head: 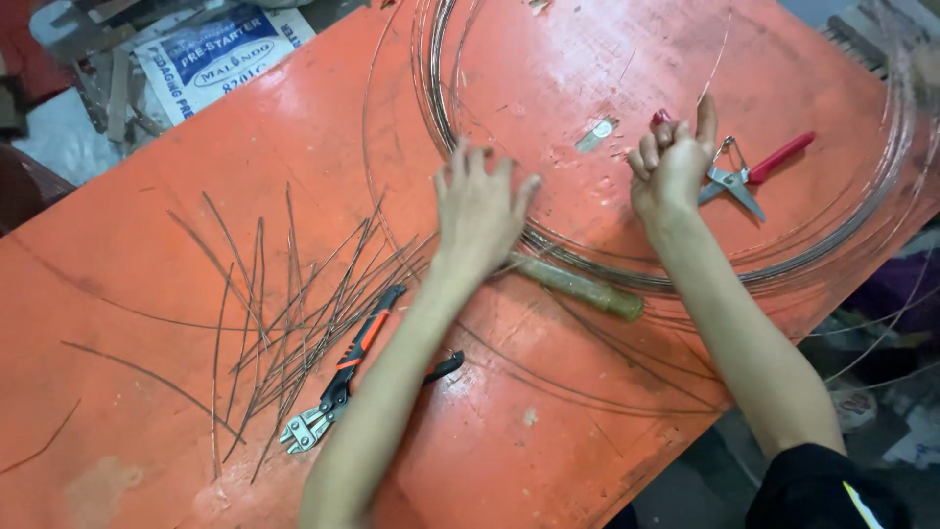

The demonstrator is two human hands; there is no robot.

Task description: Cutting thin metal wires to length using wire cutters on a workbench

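My left hand (477, 208) lies flat, fingers spread, on the near-left arc of a large coil of thin wire (832, 230) on the orange table (548, 431). My right hand (673, 157) is closed in a fist on a strand of the wire (718, 61), which runs up and away from it, with a red handle end showing at the top of the fist. Red-handled pliers (749, 176) lie just right of that hand. A wooden-handled tool (580, 286) rests under the coil below my left wrist.
A pile of cut wire pieces (294, 304) spreads over the table's left half. Small bolt cutters (338, 382) with orange and black handles lie beside my left forearm. A printed sack (211, 54) and debris lie on the floor beyond the far-left edge.
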